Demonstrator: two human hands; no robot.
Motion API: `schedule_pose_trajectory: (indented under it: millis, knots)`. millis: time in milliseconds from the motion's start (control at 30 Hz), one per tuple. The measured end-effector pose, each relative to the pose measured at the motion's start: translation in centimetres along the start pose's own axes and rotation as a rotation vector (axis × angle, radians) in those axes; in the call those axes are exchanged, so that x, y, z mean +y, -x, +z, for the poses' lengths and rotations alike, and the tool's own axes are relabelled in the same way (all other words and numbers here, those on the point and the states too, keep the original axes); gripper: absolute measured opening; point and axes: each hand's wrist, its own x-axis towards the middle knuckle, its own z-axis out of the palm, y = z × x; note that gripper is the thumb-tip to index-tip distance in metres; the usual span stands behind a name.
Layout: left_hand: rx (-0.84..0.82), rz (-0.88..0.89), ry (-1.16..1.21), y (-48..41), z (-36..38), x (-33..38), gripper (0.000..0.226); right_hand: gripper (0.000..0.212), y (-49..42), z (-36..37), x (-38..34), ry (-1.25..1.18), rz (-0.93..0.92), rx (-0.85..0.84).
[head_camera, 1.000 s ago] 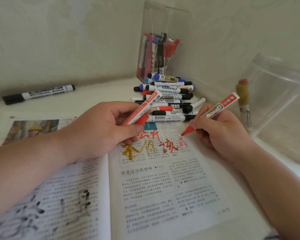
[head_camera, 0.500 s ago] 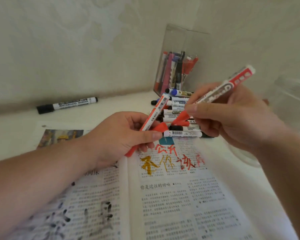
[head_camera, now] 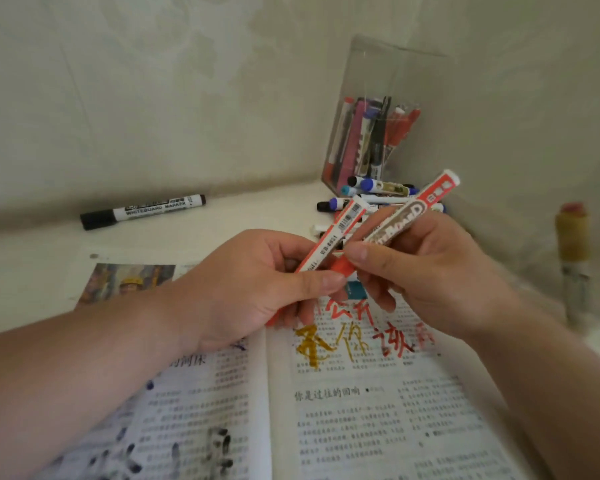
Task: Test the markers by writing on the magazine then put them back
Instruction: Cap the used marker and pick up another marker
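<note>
An open magazine (head_camera: 361, 417) lies in front of me, with red and yellow marker strokes on its right page. My left hand (head_camera: 257, 289) grips a red whiteboard marker (head_camera: 340, 233) and pinches a red cap (head_camera: 342, 266) between thumb and fingers. My right hand (head_camera: 426, 271) holds a second red marker (head_camera: 409, 213) slanted up to the right, its tip end meeting the cap. Both hands hover above the magazine's top edge.
A pile of several markers (head_camera: 378, 195) lies behind the hands. A clear box (head_camera: 371, 133) in the corner holds more markers upright. One black marker (head_camera: 142, 211) lies alone by the back wall. A clear container with a yellow marker (head_camera: 572, 244) stands at right.
My right hand lifted the red marker off the page and brought its tip to the cap held in my left hand. The view shifted slightly.
</note>
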Motion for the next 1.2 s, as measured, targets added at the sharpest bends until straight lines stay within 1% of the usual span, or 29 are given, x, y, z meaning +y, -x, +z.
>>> schedule_pose_trajectory:
  millis: [100,167,233,367,467,567,600,633,700,733,767,833,933,1000,1067,1133,1167,1200]
  knots:
    - [0.018,0.025,-0.082,0.0,-0.1,-0.2,0.025,0.021,0.2,0.3,0.1,0.042,0.011,0.007]
    - [0.033,0.049,-0.123,0.0,0.0,-0.5,0.029,0.014,0.3,0.4,-0.1,0.069,0.025,-0.003]
    - [0.047,0.069,-0.146,0.1,0.1,-0.7,0.031,0.006,0.5,0.7,-0.3,0.062,0.042,-0.019]
    - [0.080,0.079,-0.170,-0.2,0.0,-1.3,0.027,0.010,0.5,1.3,-0.4,0.205,0.030,-0.011]
    - [0.098,0.050,-0.064,-0.6,0.4,-1.0,0.025,0.005,0.4,1.1,-0.3,0.221,0.043,0.077]
    - [0.112,0.040,-0.051,-0.6,0.1,-0.8,0.026,0.009,0.4,0.8,-0.7,0.244,-0.021,0.249]
    - [0.122,0.035,-0.026,-0.7,-0.2,-0.9,0.026,0.010,0.4,0.7,-0.8,0.288,-0.011,0.279]
    - [0.142,0.026,0.046,-0.7,-0.5,-1.2,0.026,0.011,0.4,0.6,-0.7,0.393,0.029,0.275]
    - [0.177,0.026,0.182,-0.9,-0.8,-1.5,0.027,0.014,0.5,0.4,-0.5,0.684,0.178,0.140]
    - [0.184,0.042,0.183,-1.0,-0.8,-1.7,0.026,0.014,0.5,0.4,-0.5,0.778,0.222,0.060]
    - [0.177,0.061,0.171,-1.0,-0.7,-1.8,0.025,0.012,0.4,0.5,-0.4,0.813,0.235,0.007]
    - [0.163,0.090,0.184,-1.0,-0.5,-1.9,0.024,0.012,0.4,0.7,-0.5,0.820,0.241,-0.035]
    - [0.163,0.110,0.182,-0.7,-0.4,-1.5,0.024,0.016,0.5,0.5,-0.6,0.806,0.244,-0.038]
    - [0.152,0.116,0.132,-0.4,0.0,-0.9,0.025,0.026,0.6,0.7,-0.9,0.781,0.212,-0.041]
    - [0.147,0.164,0.073,0.0,0.5,-0.1,0.021,0.034,0.5,0.9,-1.1,0.738,0.192,-0.008]
    - [0.159,0.209,0.035,0.4,1.0,0.6,0.022,0.028,0.5,1.0,-1.6,0.694,0.186,0.041]
    - [0.168,0.216,0.050,0.6,1.1,0.9,0.022,0.024,0.4,1.1,-2.0,0.669,0.194,0.068]
    - [0.177,0.214,0.083,0.6,1.2,1.1,0.021,0.026,0.4,1.1,-2.4,0.653,0.204,0.094]
